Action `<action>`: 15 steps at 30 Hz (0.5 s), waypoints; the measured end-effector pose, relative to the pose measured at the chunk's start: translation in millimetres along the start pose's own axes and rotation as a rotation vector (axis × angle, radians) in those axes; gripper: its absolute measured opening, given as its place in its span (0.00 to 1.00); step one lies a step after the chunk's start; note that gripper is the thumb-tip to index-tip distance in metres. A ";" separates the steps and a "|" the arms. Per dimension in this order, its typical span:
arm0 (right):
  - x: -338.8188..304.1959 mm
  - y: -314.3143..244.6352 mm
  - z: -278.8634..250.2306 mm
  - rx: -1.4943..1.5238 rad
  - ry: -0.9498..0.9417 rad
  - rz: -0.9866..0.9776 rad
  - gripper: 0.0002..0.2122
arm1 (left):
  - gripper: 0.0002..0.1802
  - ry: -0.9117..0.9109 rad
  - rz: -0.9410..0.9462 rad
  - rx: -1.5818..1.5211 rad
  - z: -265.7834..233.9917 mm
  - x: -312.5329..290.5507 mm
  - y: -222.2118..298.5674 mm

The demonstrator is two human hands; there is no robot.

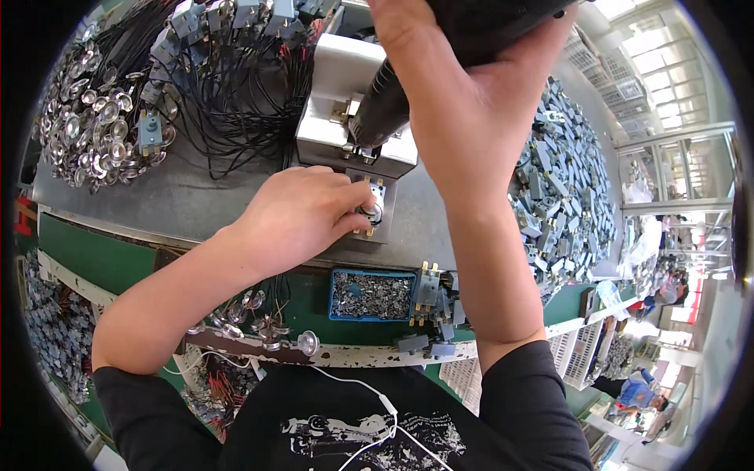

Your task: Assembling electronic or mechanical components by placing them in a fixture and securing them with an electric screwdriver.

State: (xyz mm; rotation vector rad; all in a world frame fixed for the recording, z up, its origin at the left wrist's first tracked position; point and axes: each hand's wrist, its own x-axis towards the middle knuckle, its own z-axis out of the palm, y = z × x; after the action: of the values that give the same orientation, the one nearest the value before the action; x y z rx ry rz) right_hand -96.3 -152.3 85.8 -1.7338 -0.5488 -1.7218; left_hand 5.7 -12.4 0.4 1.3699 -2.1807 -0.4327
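One black tool (383, 106), tapering toward its tip.

Silver cups (94, 129), black cables (236, 118) and grey blocks (561, 177) crowd a metal bench (188, 206) around a steel fixture (334, 71); a blue tray (371, 319) sits on the green ledge (312, 318).

Gripping a black tool (381, 106) in the right hand (479, 110), touching a small part (378, 213) beside a metal block (334, 67) with the left hand (294, 208), among heaped grey components (561, 177), silvery cups (98, 133) and dark wires (251, 110), near a blue tray (332, 314).
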 end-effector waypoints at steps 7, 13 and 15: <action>23.5 -34.0 22.1 -0.135 0.127 0.871 0.35 | 0.12 -0.101 -0.043 0.029 -7.6 4.4 6.5; 12.6 -43.7 27.2 -0.415 0.193 0.627 0.36 | 0.12 -0.053 -0.014 0.029 -1.1 -1.0 1.7; 7.4 -48.8 28.1 -0.316 0.256 0.650 0.35 | 0.12 -0.026 -0.001 0.015 -1.3 0.0 0.4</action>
State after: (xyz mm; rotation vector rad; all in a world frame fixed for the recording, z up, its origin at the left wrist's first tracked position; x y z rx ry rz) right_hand -108.8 -99.1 101.3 -1.6093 0.3890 -1.5531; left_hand 6.2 -12.2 1.7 1.3807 -2.2082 -0.4382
